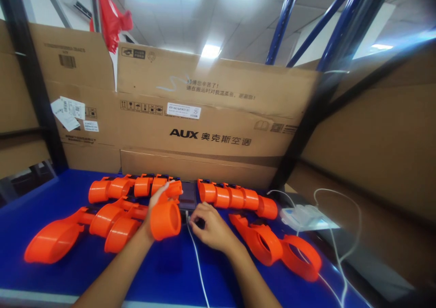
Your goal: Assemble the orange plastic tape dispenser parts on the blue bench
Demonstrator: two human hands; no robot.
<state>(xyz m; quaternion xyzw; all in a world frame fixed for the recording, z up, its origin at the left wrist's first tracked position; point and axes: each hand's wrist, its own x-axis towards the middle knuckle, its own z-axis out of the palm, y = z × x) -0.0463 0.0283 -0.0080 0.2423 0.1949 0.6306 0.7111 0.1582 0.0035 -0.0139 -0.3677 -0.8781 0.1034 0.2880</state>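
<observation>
My left hand (154, 208) is closed around an orange plastic holder (165, 220), a short round cup with a smaller clip-like part at its upper end. The holder is raised above the blue table, its open ring turned to the right. Beside it my right hand (214, 230) has its thumb and fingers curled together; a dark patch shows between them, and I cannot make out what it is. Just beyond both hands lies a dark flat device (187, 195), likely a phone. A white cable (196, 258) runs from its near edge towards me, close to my right fingertips.
Similar orange holders (119, 186) line the left side in two rows. Others form a row (235, 197) at the back right, with larger ones (301, 255) nearer. A white power strip (306, 217) with cables sits right. A cardboard wall (211, 117) closes the blue table's (20, 235) back.
</observation>
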